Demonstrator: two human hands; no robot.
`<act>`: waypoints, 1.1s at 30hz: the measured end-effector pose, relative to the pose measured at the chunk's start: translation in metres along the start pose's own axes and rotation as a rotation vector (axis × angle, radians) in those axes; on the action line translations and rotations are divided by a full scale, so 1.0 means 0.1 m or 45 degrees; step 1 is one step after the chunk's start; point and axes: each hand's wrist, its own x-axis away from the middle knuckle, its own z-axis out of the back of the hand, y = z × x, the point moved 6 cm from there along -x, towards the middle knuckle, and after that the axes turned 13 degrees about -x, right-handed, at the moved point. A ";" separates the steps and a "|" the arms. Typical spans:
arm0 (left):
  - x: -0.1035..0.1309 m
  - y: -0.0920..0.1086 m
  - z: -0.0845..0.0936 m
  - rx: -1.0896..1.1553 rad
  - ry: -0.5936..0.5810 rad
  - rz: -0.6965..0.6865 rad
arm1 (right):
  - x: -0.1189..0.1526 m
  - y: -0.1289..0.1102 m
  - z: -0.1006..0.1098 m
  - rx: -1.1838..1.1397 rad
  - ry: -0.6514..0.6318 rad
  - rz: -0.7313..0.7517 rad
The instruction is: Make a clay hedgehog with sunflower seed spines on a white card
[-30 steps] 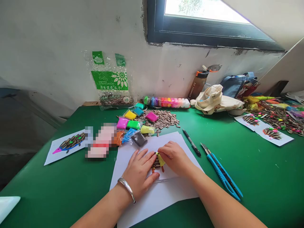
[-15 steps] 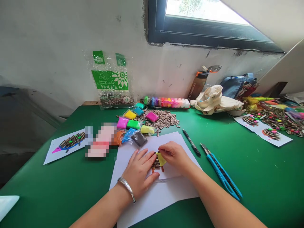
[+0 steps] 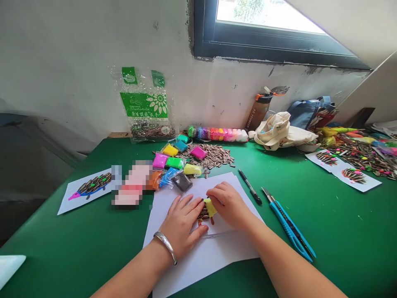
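On a white card lies a small animal figure with a yellow clay body [image 3: 211, 208], rows of striped sunflower seeds [image 3: 204, 213] and short brown legs [image 3: 212, 221]. My left hand [image 3: 185, 221], a silver bangle on its wrist, rests flat with fingers spread, its fingertips beside the seeds. At the figure's upper right, my right hand [image 3: 228, 205] is closed in a pinch against the yellow clay. Whatever sits between its thumb and finger is hidden. Beneath everything are white paper sheets [image 3: 198, 265].
Packets of coloured clay [image 3: 173, 162] and a pile of sunflower seeds [image 3: 217, 156] lie behind the paper. To the right are a black pen [image 3: 249, 187] and a blue utility knife [image 3: 290, 225]. A finished hedgehog card [image 3: 89, 188] lies left. A brown bottle [image 3: 259, 111] stands at the wall.
My right hand has shifted very slightly at the figure's upper edge, its pinch still closed. My left hand stays where it was.
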 end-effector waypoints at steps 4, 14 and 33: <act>0.00 0.00 0.00 0.006 -0.001 0.004 | 0.00 -0.02 -0.03 -0.031 -0.049 0.003; 0.00 0.00 0.00 0.011 0.018 0.008 | 0.03 0.01 -0.08 0.136 -0.113 0.004; 0.01 0.00 0.01 0.019 0.043 0.006 | 0.06 0.05 -0.11 0.141 -0.130 -0.060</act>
